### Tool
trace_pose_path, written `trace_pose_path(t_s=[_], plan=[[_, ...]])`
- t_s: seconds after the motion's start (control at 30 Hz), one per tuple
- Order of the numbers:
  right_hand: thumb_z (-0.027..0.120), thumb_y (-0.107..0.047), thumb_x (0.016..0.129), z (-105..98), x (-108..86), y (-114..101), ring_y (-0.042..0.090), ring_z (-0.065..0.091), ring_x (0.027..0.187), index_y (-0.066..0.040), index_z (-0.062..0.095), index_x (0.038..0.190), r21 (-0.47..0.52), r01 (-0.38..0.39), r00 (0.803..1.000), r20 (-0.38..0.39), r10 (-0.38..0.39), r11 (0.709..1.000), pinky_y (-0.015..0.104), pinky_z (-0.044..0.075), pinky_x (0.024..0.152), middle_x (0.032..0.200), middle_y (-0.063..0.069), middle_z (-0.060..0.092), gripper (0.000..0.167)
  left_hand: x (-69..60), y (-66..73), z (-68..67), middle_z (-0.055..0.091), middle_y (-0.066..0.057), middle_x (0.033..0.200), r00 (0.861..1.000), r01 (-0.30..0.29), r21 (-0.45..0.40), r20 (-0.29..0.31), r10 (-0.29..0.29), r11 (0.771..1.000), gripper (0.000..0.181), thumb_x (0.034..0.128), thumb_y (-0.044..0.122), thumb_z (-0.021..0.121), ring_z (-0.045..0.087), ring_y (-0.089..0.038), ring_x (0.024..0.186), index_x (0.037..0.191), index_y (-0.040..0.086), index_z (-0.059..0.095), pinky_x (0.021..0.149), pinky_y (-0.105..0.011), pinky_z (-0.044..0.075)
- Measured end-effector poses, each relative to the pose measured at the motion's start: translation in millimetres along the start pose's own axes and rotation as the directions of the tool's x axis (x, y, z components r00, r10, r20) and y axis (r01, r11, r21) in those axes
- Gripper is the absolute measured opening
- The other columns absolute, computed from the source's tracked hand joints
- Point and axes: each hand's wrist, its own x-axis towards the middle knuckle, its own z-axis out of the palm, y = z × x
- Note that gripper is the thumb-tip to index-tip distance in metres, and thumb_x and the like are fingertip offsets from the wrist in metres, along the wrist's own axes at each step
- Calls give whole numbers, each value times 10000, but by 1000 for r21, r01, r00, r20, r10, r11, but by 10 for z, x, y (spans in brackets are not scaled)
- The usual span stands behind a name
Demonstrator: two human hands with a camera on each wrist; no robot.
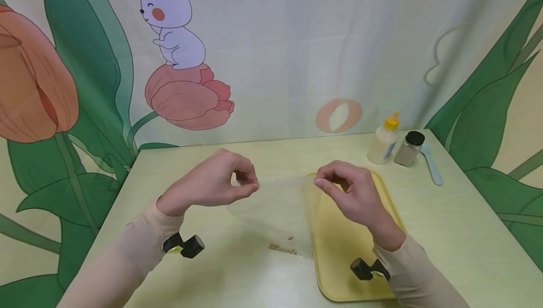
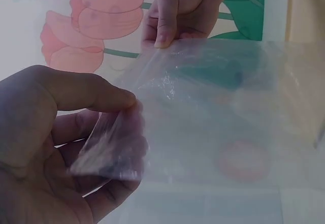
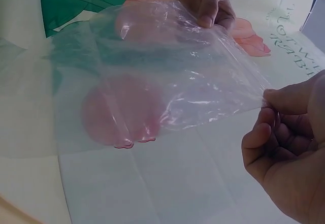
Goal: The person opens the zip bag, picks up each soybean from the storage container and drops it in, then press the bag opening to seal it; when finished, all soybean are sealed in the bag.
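Note:
A clear, thin plastic bag (image 1: 275, 211) hangs stretched between both hands above the table. My left hand (image 1: 218, 180) pinches one upper corner between thumb and fingers. The opposite upper corner is pinched by my right hand (image 1: 356, 195). In the left wrist view the film of the bag (image 2: 203, 107) bunches at the left thumb, and in the right wrist view the bag (image 3: 188, 82) tapers to the right thumb. Small beige pieces (image 1: 283, 249) show along the bag's lower edge; I cannot tell whether they lie inside it or behind it.
A yellow tray (image 1: 339, 261) lies under the right hand and forearm. At the back right stand a bottle with a yellow nozzle (image 1: 382, 145) and a black-lidded jar (image 1: 409, 150), with a light blue spatula-like tool (image 1: 431, 166) beside them. A printed curtain (image 1: 271, 62) hangs behind the table.

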Motion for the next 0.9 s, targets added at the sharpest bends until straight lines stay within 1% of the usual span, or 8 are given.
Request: trace_pose_path(t_s=[0.13, 0.23, 0.4, 0.5, 0.67, 0.9], plan=[[690, 91, 827, -26, 8, -31, 75, 509, 625, -94, 672, 837, 7, -14, 1000, -8, 14, 1000, 194, 437, 517, 752, -23, 609, 186, -125, -6, -58, 620, 188, 703, 999, 11, 5, -40, -11, 1000, 163, 840, 110, 704, 602, 9, 699, 748, 244, 706, 691, -226, 532], [688, 96, 826, -43, 7, -60, 76, 505, 622, -92, 671, 833, 18, -20, 1000, -15, 20, 1000, 193, 431, 513, 749, -17, 606, 189, -224, 1, -92, 632, 192, 715, 997, 17, -7, -76, -17, 1000, 147, 834, 104, 721, 607, 15, 699, 764, 233, 715, 689, -227, 532], [691, 97, 824, -75, -1, -99, 75, 501, 620, -95, 672, 833, 18, -26, 1000, -18, 26, 1000, 205, 424, 502, 751, -15, 605, 193, -377, -5, -121, 642, 189, 729, 990, 12, -4, -143, -13, 1000, 130, 824, 87, 737, 600, 15, 693, 778, 208, 723, 674, -226, 522], [694, 86, 827, -97, -8, -136, 79, 512, 634, -96, 675, 839, 24, -36, 999, -13, 37, 999, 211, 434, 511, 761, -14, 609, 184, -455, 0, -125, 637, 194, 734, 985, 1, -1, -174, -1, 1000, 150, 823, 83, 736, 593, 7, 698, 778, 225, 718, 671, -223, 517], [689, 94, 827, -120, -27, -193, 84, 516, 642, -86, 674, 845, 41, -28, 1000, -4, 29, 999, 211, 433, 506, 771, -10, 611, 181, -576, 16, -107, 646, 188, 758, 974, -34, -21, -226, 28, 999, 207, 818, 36, 733, 594, -7, 722, 793, 241, 710, 694, -226, 520], [672, 126, 822, -135, -57, -270, 77, 490, 632, -84, 660, 845, 83, 18, 1000, 10, -19, 996, 223, 408, 489, 755, -9, 584, 211, -708, 97, -75, 658, 152, 784, 954, -54, -35, -297, 41, 998, 259, 795, -8, 747, 595, -21, 743, 822, 246, 704, 704, -210, 521]])
